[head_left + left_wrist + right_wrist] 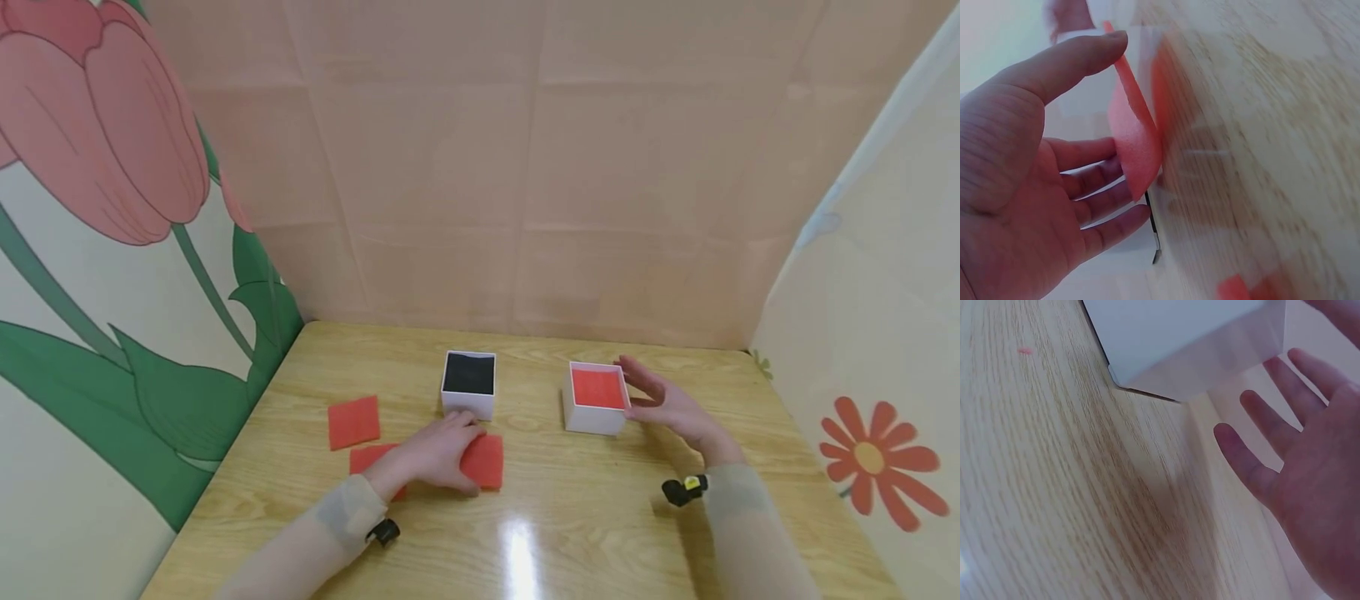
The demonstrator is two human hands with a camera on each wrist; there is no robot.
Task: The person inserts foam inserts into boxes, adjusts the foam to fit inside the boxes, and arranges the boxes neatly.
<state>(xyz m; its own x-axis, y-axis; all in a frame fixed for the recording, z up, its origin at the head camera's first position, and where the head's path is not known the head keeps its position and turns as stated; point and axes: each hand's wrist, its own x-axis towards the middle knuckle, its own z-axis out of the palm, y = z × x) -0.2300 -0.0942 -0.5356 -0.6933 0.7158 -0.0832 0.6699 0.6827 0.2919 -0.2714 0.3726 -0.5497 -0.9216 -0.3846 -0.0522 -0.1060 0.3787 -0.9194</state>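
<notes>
My left hand [441, 450] pinches a thin, soft-looking red square sheet [489, 462] between thumb and fingers, just in front of a white box [468, 406] with black material in it. In the left wrist view that sheet [1137, 147] bends in my grip, its lower edge at the tabletop. Under my left wrist lies another red square [367, 457], partly hidden by it. My right hand [678, 417] is at the right side of a second white box [594, 419], which holds red material [597, 389]. Its fingers [1266, 422] are spread and fairly straight along that box's side.
A further red square [354, 422] lies flat on the wooden table [570, 517] at the left. A pinkish cloth backdrop [525, 167] hangs behind the table. Printed flower panels stand along the left and right sides.
</notes>
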